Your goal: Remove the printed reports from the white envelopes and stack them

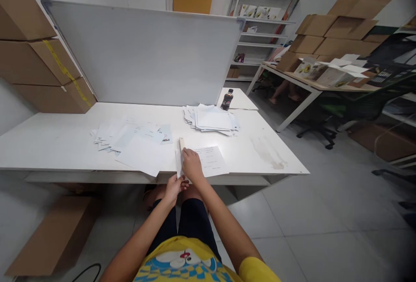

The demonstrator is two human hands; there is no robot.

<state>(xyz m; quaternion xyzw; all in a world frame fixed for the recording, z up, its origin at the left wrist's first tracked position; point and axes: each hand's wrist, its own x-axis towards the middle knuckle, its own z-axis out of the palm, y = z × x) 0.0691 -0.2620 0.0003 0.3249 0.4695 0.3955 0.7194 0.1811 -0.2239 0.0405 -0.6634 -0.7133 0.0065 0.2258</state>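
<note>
At the desk's front edge, my left hand (174, 187) is closed on the lower end of some white paper (178, 165). My right hand (192, 164) is closed round a pale, narrow object (182, 143), perhaps a stapler, that stands over the paper's edge. A printed sheet (212, 160) lies flat just right of my right hand. To the left, loose papers (139, 143) are spread out and overlap. A thicker stack of papers (216, 120) lies farther back on the right.
A dark bottle (227, 100) stands behind the stack on the white desk (65, 143). A whiteboard (146, 56) rises at the back. Cardboard boxes (39, 65) are piled at the left. Another table (305, 80) with boxes and a person's legs (286, 89) are at the right.
</note>
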